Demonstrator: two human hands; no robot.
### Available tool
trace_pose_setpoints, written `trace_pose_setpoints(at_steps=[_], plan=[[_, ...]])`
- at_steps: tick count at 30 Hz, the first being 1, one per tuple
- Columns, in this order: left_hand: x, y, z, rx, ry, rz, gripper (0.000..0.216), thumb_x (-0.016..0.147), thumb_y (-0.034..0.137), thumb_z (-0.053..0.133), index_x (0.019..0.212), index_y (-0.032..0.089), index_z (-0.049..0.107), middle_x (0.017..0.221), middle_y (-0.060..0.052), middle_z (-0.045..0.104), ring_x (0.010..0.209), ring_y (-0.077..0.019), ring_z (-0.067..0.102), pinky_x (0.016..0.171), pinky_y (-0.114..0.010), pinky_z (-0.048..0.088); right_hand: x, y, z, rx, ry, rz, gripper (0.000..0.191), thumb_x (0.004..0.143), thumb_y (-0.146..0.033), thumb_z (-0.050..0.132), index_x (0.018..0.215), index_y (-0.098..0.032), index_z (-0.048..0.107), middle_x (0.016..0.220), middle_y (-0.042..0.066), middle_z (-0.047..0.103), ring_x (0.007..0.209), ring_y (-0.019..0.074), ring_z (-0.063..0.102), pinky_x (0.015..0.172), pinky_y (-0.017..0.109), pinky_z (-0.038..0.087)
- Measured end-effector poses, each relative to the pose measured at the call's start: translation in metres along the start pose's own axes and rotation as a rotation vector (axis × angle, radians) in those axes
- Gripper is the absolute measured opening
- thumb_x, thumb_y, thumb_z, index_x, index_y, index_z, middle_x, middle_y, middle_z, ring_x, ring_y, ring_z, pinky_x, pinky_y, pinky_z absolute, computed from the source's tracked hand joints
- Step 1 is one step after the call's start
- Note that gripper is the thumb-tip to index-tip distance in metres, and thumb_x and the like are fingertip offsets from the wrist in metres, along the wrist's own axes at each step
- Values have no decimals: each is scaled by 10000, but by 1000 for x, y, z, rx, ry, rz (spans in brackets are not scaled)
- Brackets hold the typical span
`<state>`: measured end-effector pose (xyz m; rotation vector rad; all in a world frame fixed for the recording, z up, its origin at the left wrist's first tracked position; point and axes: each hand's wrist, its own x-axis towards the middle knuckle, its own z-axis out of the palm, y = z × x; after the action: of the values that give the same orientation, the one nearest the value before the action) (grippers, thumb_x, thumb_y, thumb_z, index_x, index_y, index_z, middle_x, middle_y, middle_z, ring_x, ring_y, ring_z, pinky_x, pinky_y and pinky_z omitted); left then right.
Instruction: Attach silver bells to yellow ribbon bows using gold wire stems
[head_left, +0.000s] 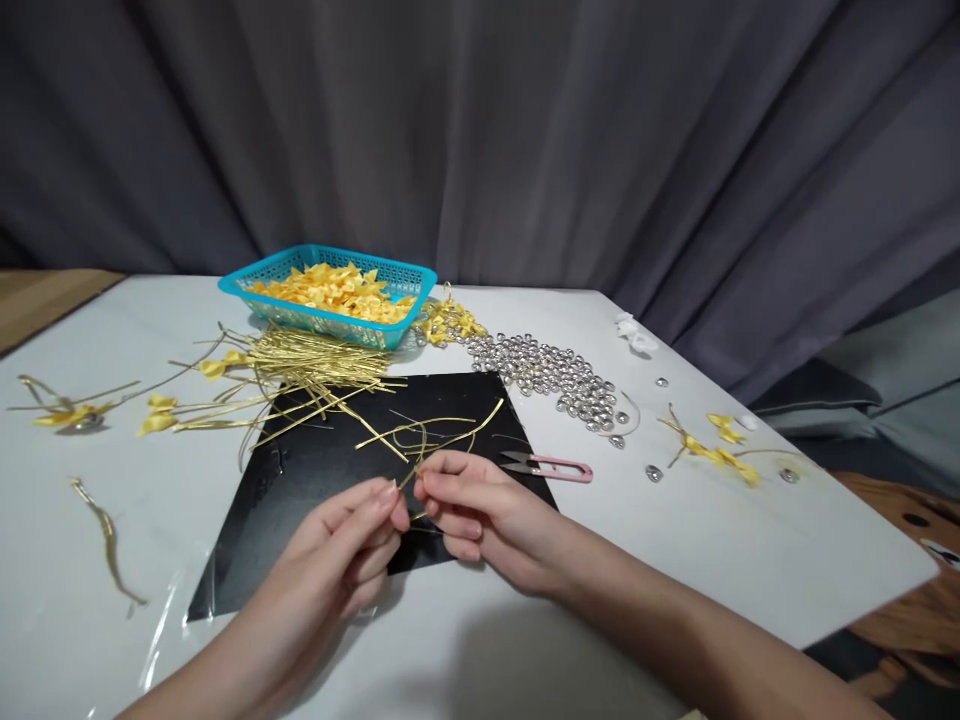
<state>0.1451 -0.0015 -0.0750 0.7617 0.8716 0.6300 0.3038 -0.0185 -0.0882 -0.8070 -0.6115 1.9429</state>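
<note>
My left hand (352,545) and my right hand (469,510) meet over a black sheet (300,480) on the white table (675,560). Both pinch thin gold wire strands (427,435) between thumb and fingertips, and the strands curve away toward the far side. Just beyond them lies a loose pile of gold wires (315,370). A pink thread snipper (551,466) rests at the right edge of the black sheet, close to my right hand.
A teal basket (247,290) of yellow ribbon bows stands at the back. Several silver beads (559,375) are heaped to its right. Finished yellow bow stems (180,405) lie left, and others (716,445) right. A grey curtain hangs behind.
</note>
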Motion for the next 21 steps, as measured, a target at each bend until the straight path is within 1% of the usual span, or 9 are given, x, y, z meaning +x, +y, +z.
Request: trace_pose_setpoints(at_steps=[4, 7, 9, 11, 14, 17, 19, 21], plan=[[3, 1, -9, 46, 67, 15, 402, 604, 456, 737, 471, 192, 465, 468, 109, 219, 438, -56, 110, 375, -182, 149, 0, -1, 3, 15, 50, -19, 125, 717, -188, 698, 718, -133, 586, 638, -55, 525, 383, -17, 239, 357, 130, 167], [7, 4, -12, 215, 79, 17, 318, 614, 394, 678, 458, 187, 494, 440, 107, 215, 431, -56, 123, 389, -194, 113, -1, 0, 5, -38, 84, -34, 142, 686, -195, 701, 689, -130, 575, 600, -63, 489, 388, -12, 210, 355, 138, 139], [8, 6, -11, 322, 77, 12, 282, 625, 420, 636, 496, 182, 556, 413, 114, 204, 415, -55, 111, 388, -204, 89, -1, -1, 5, -111, 98, -49, 177, 668, -232, 715, 675, -136, 566, 569, -69, 471, 382, -6, 210, 351, 151, 141], [9, 7, -8, 397, 74, -1, 296, 622, 459, 605, 533, 177, 593, 384, 120, 208, 399, -53, 99, 382, -213, 79, -2, -2, 5, -235, 120, -76, 217, 662, -278, 724, 660, -141, 555, 537, -74, 453, 367, -3, 230, 350, 167, 140], [9, 8, -7, 447, 65, -10, 294, 624, 469, 570, 550, 185, 585, 366, 124, 213, 388, -55, 109, 382, -218, 89, -3, -5, 5, -425, 142, -109, 247, 681, -336, 713, 662, -149, 553, 490, -85, 414, 357, 10, 257, 353, 182, 130], [9, 7, -6, 463, 38, -25, 289, 618, 475, 537, 540, 197, 553, 366, 130, 201, 383, -54, 100, 378, -220, 86, -3, -7, 6, -503, 140, -102, 253, 675, -336, 730, 661, -154, 555, 435, -102, 371, 367, 21, 244, 363, 181, 135], [8, 7, -7, 491, 1, -32, 275, 615, 462, 527, 528, 201, 533, 371, 130, 202, 385, -54, 95, 376, -222, 84, -3, -7, 8, -504, 122, -90, 263, 666, -328, 743, 651, -153, 547, 442, -92, 417, 386, 25, 271, 378, 178, 161], [9, 7, -8, 522, -43, -43, 258, 629, 445, 519, 536, 204, 526, 383, 127, 207, 393, -59, 104, 378, -222, 91, -4, -5, 8, -518, 93, -68, 266, 680, -331, 732, 652, -147, 542, 529, -56, 528, 413, 24, 303, 397, 181, 192]])
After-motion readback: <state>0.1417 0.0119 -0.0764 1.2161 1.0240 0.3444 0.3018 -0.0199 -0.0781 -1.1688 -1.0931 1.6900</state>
